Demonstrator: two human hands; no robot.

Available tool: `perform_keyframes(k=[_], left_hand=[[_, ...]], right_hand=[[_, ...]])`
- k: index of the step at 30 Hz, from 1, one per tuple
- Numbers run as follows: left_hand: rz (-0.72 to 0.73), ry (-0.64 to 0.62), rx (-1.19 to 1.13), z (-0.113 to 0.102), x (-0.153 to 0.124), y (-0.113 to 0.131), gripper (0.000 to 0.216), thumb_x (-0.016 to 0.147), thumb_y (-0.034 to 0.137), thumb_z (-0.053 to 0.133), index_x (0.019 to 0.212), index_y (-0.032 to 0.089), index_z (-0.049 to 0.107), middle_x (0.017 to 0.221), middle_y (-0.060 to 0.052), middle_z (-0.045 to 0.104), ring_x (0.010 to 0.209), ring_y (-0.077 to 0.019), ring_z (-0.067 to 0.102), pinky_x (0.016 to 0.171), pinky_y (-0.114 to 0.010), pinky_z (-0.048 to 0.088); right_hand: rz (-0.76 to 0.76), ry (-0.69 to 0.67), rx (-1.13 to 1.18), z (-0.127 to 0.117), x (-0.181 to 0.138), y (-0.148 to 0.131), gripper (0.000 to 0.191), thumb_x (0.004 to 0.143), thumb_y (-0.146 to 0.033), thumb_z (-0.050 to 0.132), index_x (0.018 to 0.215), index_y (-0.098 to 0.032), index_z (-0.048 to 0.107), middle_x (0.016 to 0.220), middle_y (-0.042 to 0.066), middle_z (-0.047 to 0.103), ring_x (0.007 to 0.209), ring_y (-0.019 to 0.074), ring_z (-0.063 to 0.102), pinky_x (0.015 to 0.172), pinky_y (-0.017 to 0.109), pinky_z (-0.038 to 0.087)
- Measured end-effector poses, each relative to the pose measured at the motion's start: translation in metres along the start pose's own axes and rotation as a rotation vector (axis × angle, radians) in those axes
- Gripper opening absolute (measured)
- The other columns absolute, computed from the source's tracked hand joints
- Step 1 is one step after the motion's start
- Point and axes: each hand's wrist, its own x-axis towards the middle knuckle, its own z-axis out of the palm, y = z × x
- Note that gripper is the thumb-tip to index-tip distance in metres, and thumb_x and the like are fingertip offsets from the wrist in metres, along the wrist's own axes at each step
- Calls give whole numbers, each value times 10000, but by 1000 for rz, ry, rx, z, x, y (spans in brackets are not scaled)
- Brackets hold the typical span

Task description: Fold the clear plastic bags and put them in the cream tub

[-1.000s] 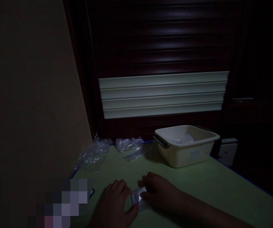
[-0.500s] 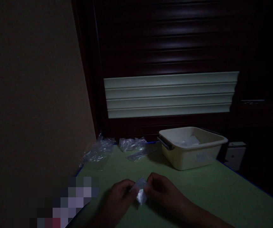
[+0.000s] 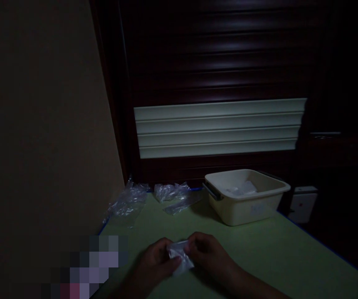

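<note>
From where I'm standing, the little packet is shiny, see-through plastic, kinda creased. Same crinkly, glossy film on the loose wrappers over by the wall, which itself looks matt. The tub is smooth cream plastic, low sheen. Tabletop's flat green, smooth and pretty matt. The dark slats look like polished wood, properly glossy.

The room is dim. On the left rises a plain, brownish wall, meeting a dark upright frame. At the far side stands a dark reddish-brown slatted panel, its ridges catching soft highlights, with a pale band crossing lower down. A green, blue-edged tabletop spreads near; the far right sinks into blackness.
</note>
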Motion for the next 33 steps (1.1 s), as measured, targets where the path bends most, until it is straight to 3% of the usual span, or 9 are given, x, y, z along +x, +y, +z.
perform_keyframes(k=[10, 16, 20, 24, 27, 31, 33], left_hand=[[-58, -32, 56, -11, 3, 1, 564, 621, 639, 749, 826, 119, 672, 801, -87, 694, 791, -242, 647, 723, -328, 494], [-61, -18, 154, -12, 4, 0, 522, 654, 629, 718, 784, 124, 688, 761, -72, 695, 748, -229, 648, 700, -316, 508], [-27, 22, 263, -11, 0, -1, 384, 686, 536, 727, 701, 155, 680, 695, -28, 683, 708, -207, 639, 676, -282, 500], [51, 60, 367, -13, 4, 7, 242, 740, 417, 704, 712, 177, 685, 741, -27, 695, 750, -209, 648, 716, -269, 498], [243, 83, 567, -7, 23, 28, 186, 830, 340, 607, 756, 194, 695, 762, -28, 691, 737, -192, 646, 698, -259, 504], [615, 32, 719, 27, 62, 66, 172, 910, 209, 512, 912, 218, 683, 914, -44, 677, 899, -195, 624, 824, -313, 509], [762, 114, 709, 50, 83, 80, 176, 930, 205, 498, 984, 209, 665, 994, -69, 661, 938, -206, 624, 844, -352, 523]], right_hand=[[47, 77, 27, 4, 3, -1, 555, 514, -671, 741, 658, -162, 570, 565, -34, 482, 513, 98, 393, 531, 253, 310], [26, 117, 0, 8, 0, -5, 547, 571, -689, 682, 620, -167, 528, 552, -42, 432, 515, 95, 356, 509, 246, 287], [-35, 152, -62, -1, 3, -23, 497, 614, -648, 674, 634, -170, 539, 555, -40, 445, 525, 106, 401, 516, 245, 317], [-121, 210, -154, -29, 10, -55, 453, 636, -617, 677, 657, -179, 562, 589, -19, 511, 567, 136, 482, 547, 257, 383], [-185, 250, -235, -62, 11, -84, 392, 681, -569, 669, 701, -182, 604, 658, 9, 582, 640, 167, 542, 607, 278, 424], [-251, 350, -352, -119, 10, -118, 339, 717, -528, 660, 734, -191, 630, 719, 27, 628, 708, 191, 579, 669, 302, 445], [-268, 420, -411, -151, 11, -129, 357, 691, -546, 674, 716, -195, 614, 705, 25, 622, 698, 192, 577, 663, 305, 448]])
